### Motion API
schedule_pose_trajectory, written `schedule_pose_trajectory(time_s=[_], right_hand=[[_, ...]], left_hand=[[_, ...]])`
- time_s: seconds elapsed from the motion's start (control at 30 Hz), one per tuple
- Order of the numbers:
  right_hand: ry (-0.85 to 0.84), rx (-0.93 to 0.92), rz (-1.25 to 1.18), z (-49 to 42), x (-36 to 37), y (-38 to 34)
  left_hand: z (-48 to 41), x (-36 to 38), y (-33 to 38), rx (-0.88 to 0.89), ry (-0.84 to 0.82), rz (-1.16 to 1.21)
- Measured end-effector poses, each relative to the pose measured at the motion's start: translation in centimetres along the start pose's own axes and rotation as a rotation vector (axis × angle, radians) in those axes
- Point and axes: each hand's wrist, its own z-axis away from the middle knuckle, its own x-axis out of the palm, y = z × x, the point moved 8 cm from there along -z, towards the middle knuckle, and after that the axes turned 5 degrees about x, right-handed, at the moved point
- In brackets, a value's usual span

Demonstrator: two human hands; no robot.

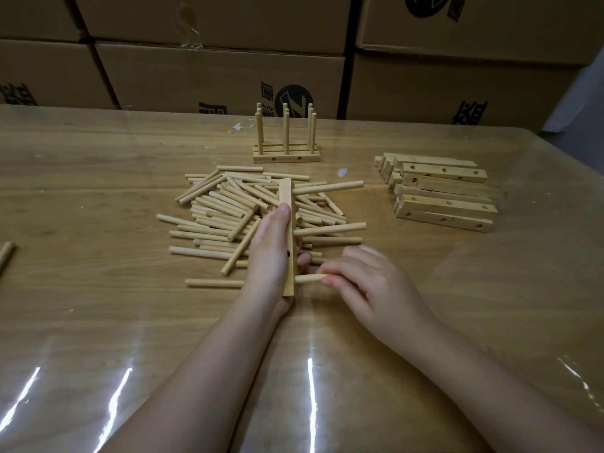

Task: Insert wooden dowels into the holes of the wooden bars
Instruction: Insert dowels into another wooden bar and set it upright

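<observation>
Far to the left of the left hand [273, 256], a lone dowel [6, 255] lay at the edge of the counter [98, 322]. Just left of that hand, and spreading beyond it, was a loose heap of dowels [222, 207]. The left hand was wrapped around a wooden bar [287, 197], holding it over the heap with its length running away from the person. Two inserted dowels [328, 188] stuck out of the bar's right side. Well beyond both hands stood a finished set of bars [286, 156] with upright pegs. The right hand [369, 282] pinched a third dowel [310, 278] in its fingertips, the dowel's left end meeting the bar's right face near its closer end; whether it had entered a hole could not be told. Beyond and right of the right hand lay a stack of drilled bars [444, 194]. Cardboard cartons [222, 76] lined the back
</observation>
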Motion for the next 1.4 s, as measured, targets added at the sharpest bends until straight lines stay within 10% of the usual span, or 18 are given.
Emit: schedule_pose_trajectory(time_s=[0.47,0.7,1.1,1.4], right_hand=[[-0.040,0.059,-0.019,0.1,0.0,0.7],[0.352,0.333,-0.362,0.7,-4.3,5.1],[0.097,0.088,-0.003,-0.9,-2.4,3.1],[-0.029,0.273,-0.192,-1.0,-1.6,4.7]], left_hand=[[0.1,0.2,0.4,0.025,-0.023,-0.046],[0.4,0.4,0.2,-0.017,-0.017,-0.110],[0.6,0.9,0.3,0.058,-0.058,-0.316],[1.0,1.4,0.5,0.105,-0.093,-0.338]])
